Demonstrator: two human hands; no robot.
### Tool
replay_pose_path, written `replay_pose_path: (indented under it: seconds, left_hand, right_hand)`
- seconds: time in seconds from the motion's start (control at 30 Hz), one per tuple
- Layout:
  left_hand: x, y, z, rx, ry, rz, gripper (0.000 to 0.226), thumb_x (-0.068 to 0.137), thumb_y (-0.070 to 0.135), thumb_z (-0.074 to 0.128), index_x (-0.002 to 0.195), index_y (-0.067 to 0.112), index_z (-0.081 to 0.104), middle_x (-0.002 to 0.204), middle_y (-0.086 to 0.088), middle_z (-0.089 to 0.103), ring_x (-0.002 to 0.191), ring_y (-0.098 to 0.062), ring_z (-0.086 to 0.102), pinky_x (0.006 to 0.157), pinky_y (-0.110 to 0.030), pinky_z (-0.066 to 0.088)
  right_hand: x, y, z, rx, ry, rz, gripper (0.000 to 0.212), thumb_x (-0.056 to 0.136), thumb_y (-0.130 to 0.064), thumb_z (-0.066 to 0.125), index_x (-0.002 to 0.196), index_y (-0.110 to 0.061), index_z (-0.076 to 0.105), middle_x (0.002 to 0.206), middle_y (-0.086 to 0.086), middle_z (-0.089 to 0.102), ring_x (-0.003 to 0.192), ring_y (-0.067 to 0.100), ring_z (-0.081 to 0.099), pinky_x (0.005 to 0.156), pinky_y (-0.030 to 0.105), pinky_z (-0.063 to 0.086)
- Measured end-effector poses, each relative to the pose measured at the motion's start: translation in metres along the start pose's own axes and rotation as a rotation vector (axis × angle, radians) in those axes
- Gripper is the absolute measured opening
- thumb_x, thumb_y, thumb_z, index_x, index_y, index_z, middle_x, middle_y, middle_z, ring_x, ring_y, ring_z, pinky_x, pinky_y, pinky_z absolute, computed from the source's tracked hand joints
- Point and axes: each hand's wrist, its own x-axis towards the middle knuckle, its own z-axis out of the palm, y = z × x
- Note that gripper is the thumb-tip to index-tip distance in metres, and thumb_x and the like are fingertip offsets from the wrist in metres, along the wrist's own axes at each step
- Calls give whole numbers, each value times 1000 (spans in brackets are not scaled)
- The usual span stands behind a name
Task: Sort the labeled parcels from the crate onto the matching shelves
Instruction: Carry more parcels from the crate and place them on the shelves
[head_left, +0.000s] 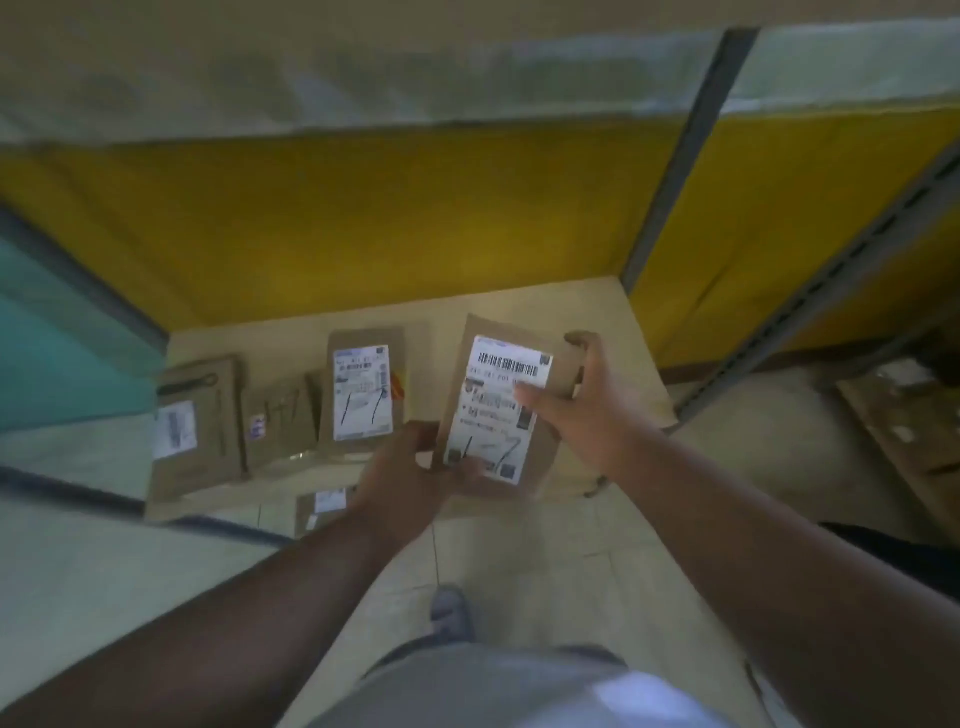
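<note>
Over the pale shelf board (613, 312), both hands (587, 410) clasp one flat brown cardboard parcel (556, 374) — white label up.

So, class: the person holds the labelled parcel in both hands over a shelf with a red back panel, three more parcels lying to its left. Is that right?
One thing is wrong: the head view shows the shelf's back panel is yellow, not red. The rest stands: left hand and right hand hold the parcel, and three parcels lie to its left.

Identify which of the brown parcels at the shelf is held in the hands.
The rightmost parcel, with the large white barcode label: both hands grip it, left hand at its bottom, right hand at its side. The others lie flat on the shelf.
</note>
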Motion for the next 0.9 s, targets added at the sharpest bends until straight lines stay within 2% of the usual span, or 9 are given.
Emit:
replay_pose_path:
  seconds: [0.07,0.17,0.23,0.33,0.4,0.47,0.57,0.73,0.9]
  left_hand:
    - [11,5,3,16,67,-30,45,70,46,85,106,37,61,103,14,71,93,-11,68,82,-43,59]
    - [21,7,8,-20,130,-78,42,74,42,84,110,36,62,106,15,71,95,-10,68,85,-42,58]
    - [28,7,12,38,135,-95,44,78,44,80,117,33,63,109,19,71,95,-4,66,87,-37,56]
    - [43,10,18,70,159,-133,39,82,51,73,115,34,64,105,20,70,90,-4,67,83,-34,58]
    - [53,15,25,135,198,-189,31,84,52,71,108,32,64,100,17,69,88,-4,66,78,-28,56]
    - [62,18,36,163,275,-248,21,85,49,71,92,32,61,90,15,68,79,-1,62,64,-21,51]
    - [77,23,54,121,402,-363,24,85,44,74,79,30,55,76,12,60,67,0,55,50,-19,39]
    - [92,23,70,89,536,-464,21,86,40,72,85,24,60,77,8,60,63,-2,52,46,-20,35]
    - [96,23,70,9,575,-502,15,91,37,63,91,21,62,80,5,62,66,-7,55,47,-22,37]
  right_hand:
    - [21,-2,3,-7,-9,-28,77,80,-38,81,138,-34,30,96,-11,66,81,9,67,71,41,61]
    - [46,-9,6,-96,-49,-86,77,82,-38,79,141,-32,29,103,-7,66,82,7,63,69,34,56]
    - [66,-11,9,-165,-76,-121,77,83,-39,77,142,-33,29,105,-5,65,84,11,63,74,37,57]
    - [100,-17,19,-265,-132,-190,81,85,-43,75,148,-32,24,114,2,67,97,23,67,80,39,57]
    - [124,-18,28,-325,-208,-215,86,88,-42,72,153,-28,18,128,10,64,105,31,66,81,37,53]
    - [142,-19,35,-359,-295,-218,89,90,-37,71,156,-25,13,136,15,59,109,33,65,82,37,51]
    - [167,-15,47,-435,-383,-230,91,91,-36,70,157,-26,8,141,16,56,116,36,62,93,45,53]
    - [190,-2,62,-508,-409,-156,94,91,-37,70,158,-24,6,147,17,48,128,41,53,100,53,49]
    - [192,2,60,-750,-351,-304,86,92,-47,64,155,-16,14,142,20,50,124,40,54,96,49,51]
